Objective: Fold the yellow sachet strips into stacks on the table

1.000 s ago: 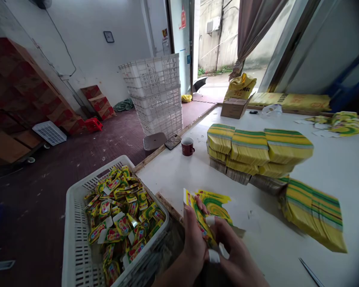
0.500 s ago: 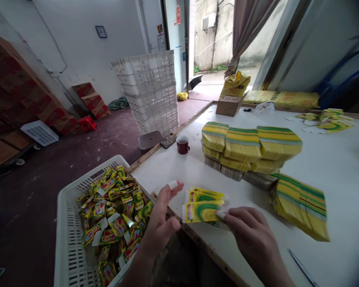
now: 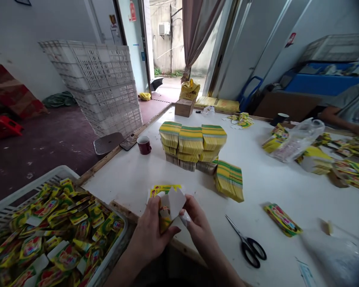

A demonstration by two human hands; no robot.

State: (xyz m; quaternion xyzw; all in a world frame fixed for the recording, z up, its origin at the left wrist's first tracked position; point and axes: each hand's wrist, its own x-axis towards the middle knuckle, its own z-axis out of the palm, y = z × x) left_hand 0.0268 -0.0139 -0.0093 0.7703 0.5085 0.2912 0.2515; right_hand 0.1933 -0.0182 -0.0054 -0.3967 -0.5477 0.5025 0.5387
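My left hand (image 3: 151, 231) and my right hand (image 3: 197, 223) both grip one small yellow carton (image 3: 168, 207) above the near edge of the white table (image 3: 275, 187). Its white inner flap stands open toward me. A few flat yellow carton blanks (image 3: 164, 188) lie on the table just beyond my hands. Left of my left hand, a white plastic crate (image 3: 24, 191) holds several folded yellow cartons (image 3: 56, 235). Black scissors (image 3: 247, 243) lie to the right of my right hand.
Bundled stacks of yellow blanks (image 3: 193, 145) stand mid-table, one bundle (image 3: 229, 180) leaning beside them. A dark red cup (image 3: 144, 145) sits near the left edge. Stacked white crates (image 3: 98, 83) stand on the floor. Another person's arm (image 3: 344, 113) rests far right among loose cartons.
My hands have come together on one carton and lifted it, its flap now open. The view has swung right, showing scissors and another person.
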